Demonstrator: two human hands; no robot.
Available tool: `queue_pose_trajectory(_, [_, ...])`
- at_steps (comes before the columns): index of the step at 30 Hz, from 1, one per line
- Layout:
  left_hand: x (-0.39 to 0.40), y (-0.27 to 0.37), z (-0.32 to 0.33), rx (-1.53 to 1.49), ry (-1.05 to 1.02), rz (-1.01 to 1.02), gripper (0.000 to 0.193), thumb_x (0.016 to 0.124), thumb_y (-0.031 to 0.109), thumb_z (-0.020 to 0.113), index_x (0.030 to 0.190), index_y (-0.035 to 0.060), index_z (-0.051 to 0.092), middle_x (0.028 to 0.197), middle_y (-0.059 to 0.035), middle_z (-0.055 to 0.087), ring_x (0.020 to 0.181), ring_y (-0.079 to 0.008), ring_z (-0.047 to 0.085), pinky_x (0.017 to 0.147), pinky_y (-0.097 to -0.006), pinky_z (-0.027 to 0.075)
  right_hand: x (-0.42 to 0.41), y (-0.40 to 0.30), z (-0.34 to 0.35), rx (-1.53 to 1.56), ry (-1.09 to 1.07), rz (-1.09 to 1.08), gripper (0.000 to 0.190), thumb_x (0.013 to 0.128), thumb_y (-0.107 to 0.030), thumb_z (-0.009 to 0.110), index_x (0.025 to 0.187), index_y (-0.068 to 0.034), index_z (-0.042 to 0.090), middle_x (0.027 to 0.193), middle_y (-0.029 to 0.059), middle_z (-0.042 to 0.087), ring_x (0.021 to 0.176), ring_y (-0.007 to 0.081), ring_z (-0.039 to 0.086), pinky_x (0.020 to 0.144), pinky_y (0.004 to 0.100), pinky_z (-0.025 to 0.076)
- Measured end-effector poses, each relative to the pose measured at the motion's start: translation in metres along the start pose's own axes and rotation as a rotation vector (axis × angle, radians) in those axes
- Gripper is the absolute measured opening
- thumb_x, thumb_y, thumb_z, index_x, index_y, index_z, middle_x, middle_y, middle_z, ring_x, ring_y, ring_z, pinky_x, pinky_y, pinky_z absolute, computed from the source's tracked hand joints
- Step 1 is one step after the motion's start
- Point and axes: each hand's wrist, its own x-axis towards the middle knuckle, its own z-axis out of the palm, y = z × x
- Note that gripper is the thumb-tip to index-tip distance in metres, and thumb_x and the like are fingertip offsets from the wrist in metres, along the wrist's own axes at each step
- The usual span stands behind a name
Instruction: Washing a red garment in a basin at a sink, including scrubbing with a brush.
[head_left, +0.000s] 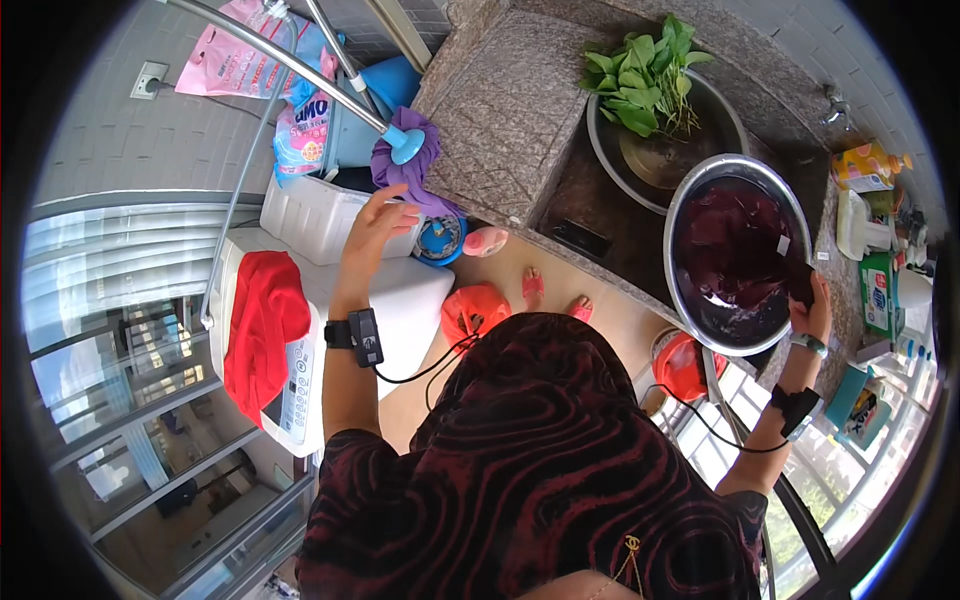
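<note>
My left hand (381, 223) is raised with its fingers apart and nothing in it, nearest to a purple mop head (406, 154) on a metal-handled mop. At the right, my right hand (816, 306) is at the rim of a metal basin (675, 281), gripping the edge of a dark red garment (731, 240). Most of that garment lies in water in the basin, and a small white tag shows on it. Its grip is partly hidden by the fabric. Behind this basin, a larger metal basin (611, 161) holds water and leafy green vegetables (637, 82).
A stone sink counter (495, 112) runs in front of me, with a tap (835, 109) on the wall. To the left, a red cloth (264, 330) lies on a white washing machine (300, 405). Detergent bags (247, 56) stand behind. Red bags (472, 311) sit on the floor.
</note>
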Motion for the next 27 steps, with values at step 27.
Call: queue_pose_trajectory(27, [0.202, 0.056, -0.117, -0.639, 0.226, 0.223, 0.038, 0.087, 0.038, 0.062, 0.066, 0.0120, 0.046, 0.054, -0.0006, 0.042, 0.050, -0.0162, 0.046, 0.060, -0.0327, 0.045, -0.092, -0.243, -0.003, 0.095, -0.402, -0.345, 0.018, 0.094, -0.009, 0.052, 0.108, 0.001, 0.054, 0.103, 0.0097, 0.057, 0.075, 0.0096, 0.051, 0.063, 0.0199, 0.043])
